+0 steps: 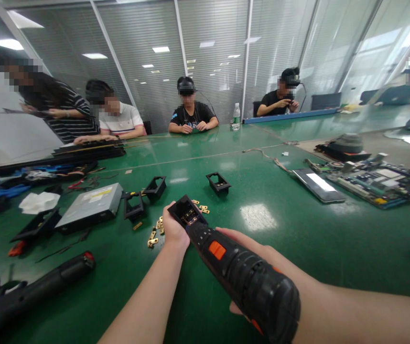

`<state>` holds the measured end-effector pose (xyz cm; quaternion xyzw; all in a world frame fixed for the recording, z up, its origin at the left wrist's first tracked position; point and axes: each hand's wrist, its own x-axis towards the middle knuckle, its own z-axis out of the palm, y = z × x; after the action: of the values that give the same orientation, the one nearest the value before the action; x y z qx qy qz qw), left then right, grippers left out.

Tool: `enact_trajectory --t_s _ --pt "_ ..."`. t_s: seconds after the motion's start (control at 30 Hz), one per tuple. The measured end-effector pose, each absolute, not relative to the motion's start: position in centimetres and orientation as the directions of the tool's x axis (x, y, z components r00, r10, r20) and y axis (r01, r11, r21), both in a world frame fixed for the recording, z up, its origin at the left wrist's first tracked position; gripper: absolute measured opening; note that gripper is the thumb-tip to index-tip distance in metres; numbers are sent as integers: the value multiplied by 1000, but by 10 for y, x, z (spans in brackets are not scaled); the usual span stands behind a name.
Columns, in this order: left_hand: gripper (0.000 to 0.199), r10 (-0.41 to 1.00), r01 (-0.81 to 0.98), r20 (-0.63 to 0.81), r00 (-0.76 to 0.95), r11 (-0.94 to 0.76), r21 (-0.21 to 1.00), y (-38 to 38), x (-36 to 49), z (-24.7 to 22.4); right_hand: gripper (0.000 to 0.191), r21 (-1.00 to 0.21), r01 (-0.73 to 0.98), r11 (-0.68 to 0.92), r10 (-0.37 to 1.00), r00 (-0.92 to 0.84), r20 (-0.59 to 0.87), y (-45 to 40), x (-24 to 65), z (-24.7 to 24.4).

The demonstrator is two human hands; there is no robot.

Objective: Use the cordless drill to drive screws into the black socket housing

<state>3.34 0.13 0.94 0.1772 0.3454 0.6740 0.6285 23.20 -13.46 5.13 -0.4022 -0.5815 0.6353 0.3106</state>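
Right fingers [231,233] seemingly closed round screwdriver [239,270]

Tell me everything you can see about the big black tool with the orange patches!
The black tool looks like a handheld electric screwdriver, thick and rounded, apparently plastic. An orange, switch-like patch sits near its nose, smaller orange bits show further back, and dark ridges ring the middle. It points slantwise away from the wearer, gripped in the right hand. Its narrower nose overlaps the black frame in the left hand; the tip is hidden, and I can't tell whether it's running.
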Motion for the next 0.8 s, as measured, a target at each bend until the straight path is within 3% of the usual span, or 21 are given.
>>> enact_trajectory --t_s 0.4,0.63,0.8 --pt "42 964 -722 -204 -169 20 692 1 34 11 97 -994 88 -58 875 -476 -93 -136 234 49" --pt "43 965 -709 -203 -164 28 705 1 34 12 94 -977 93 191 843 -525 114 -131 234 58" --pt "42 968 -706 -187 -168 15 709 2 33 8 96 -960 114 257 824 -545 156 -129 237 61"
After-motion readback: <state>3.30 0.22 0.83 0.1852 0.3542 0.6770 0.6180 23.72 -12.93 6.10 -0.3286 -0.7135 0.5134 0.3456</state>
